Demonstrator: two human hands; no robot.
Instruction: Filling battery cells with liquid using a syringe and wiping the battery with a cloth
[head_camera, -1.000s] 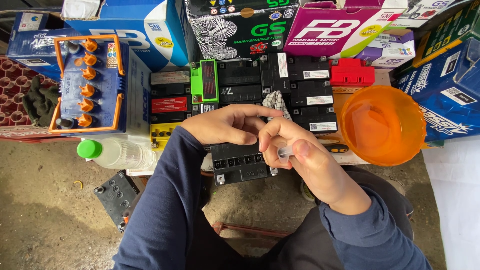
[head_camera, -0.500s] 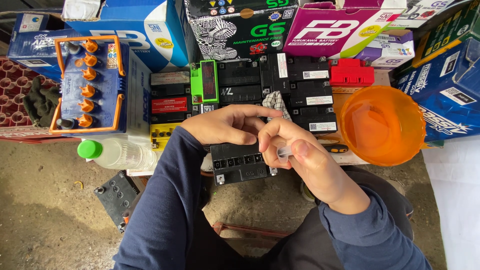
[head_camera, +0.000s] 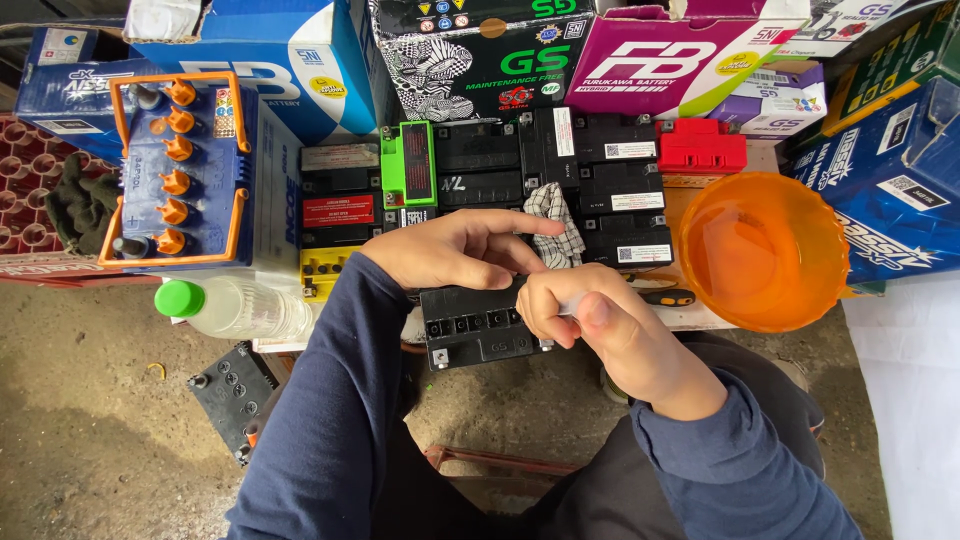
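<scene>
My left hand (head_camera: 455, 250) rests with loosely curled fingers on the top edge of a small black battery (head_camera: 480, 328), which shows a row of square ports along its face. Just to the right, my right hand (head_camera: 590, 325) is closed around a small clear plastic piece (head_camera: 572, 304), pinched between thumb and fingers close to the battery's right end. A checked cloth (head_camera: 556, 218) lies just behind both hands.
Several black batteries (head_camera: 520, 165) sit in rows behind, with one green (head_camera: 410, 160), one red (head_camera: 702, 145) and one yellow (head_camera: 325, 268). A blue battery with orange caps (head_camera: 180, 170) stands left. An orange bowl (head_camera: 765, 250) is at right. A green-capped bottle (head_camera: 235, 305) lies left. Cardboard boxes (head_camera: 480, 50) line the back.
My right hand has dropped slightly toward me and closed tighter on the clear piece, uncovering more of the checked cloth. The left hand has stayed put.
</scene>
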